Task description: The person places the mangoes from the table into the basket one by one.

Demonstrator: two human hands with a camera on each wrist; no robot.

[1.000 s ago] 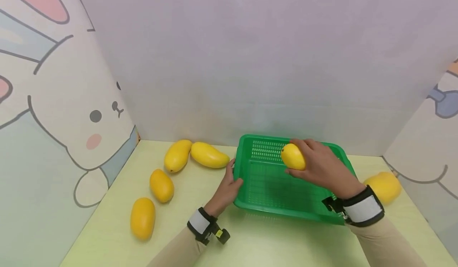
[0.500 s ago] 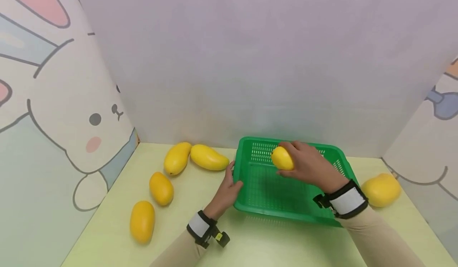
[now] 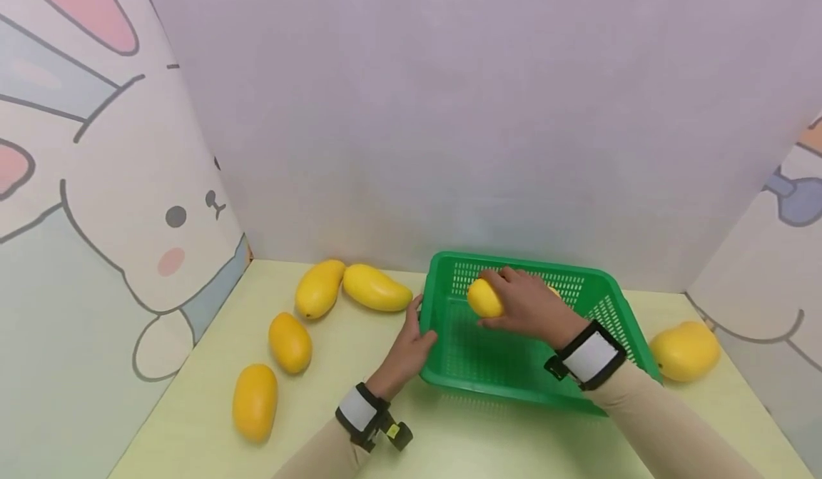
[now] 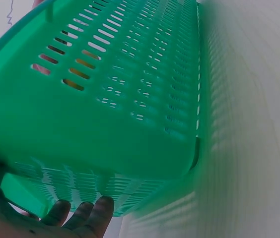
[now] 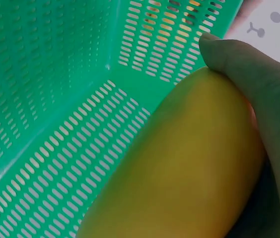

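In the head view my right hand (image 3: pixel 529 308) grips a yellow mango (image 3: pixel 484 298) inside the green plastic basket (image 3: pixel 514 395), over its left half. The right wrist view shows the mango (image 5: pixel 179 168) close up, with the thumb along its upper end and the slotted basket floor (image 5: pixel 75 163) beyond; the other fingers are hidden there. My left hand (image 3: pixel 404 347) holds the basket's left side, thumb over the rim and fingers outside. Those fingers (image 4: pixel 98 213) lie against the slotted wall in the left wrist view.
Left of the basket lie several loose mangoes, among them one touching the back wall area (image 3: pixel 377 288) and one nearest the front (image 3: pixel 255 402). Another mango (image 3: pixel 686 351) sits right of the basket. A pale back wall (image 3: pixel 449 108) and printed side panels enclose the light table (image 3: pixel 359 365).
My right hand has moved left and lower into the basket with the mango. The left hand keeps its hold on the basket's left side.
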